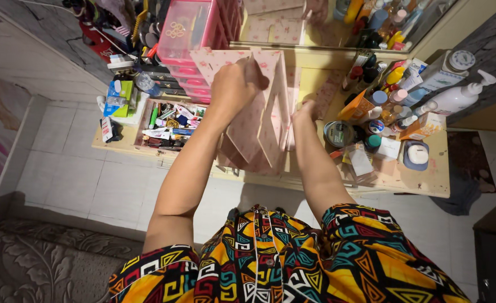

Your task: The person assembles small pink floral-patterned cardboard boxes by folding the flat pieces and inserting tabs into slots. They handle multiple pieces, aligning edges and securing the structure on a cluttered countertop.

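Note:
A pink patterned cardboard organiser (259, 132) made of slotted panels stands on the low yellow table (416, 182) in the middle of the head view. My left hand (238, 81) is closed around the top edge of one of its upright panels. My right hand (306, 110) rests against the organiser's right side, its fingers partly hidden behind a panel, so its grip is unclear. Both forearms reach forward over my patterned orange and black shirt (281, 258).
A pink plastic drawer unit (194, 33) stands behind the organiser. A tray of small cosmetics (169, 126) lies left. Many bottles, jars and a white pump bottle (455, 98) crowd the right. A mirror (338, 19) leans behind. White tiled floor lies below, a patterned sofa (40, 264) lower left.

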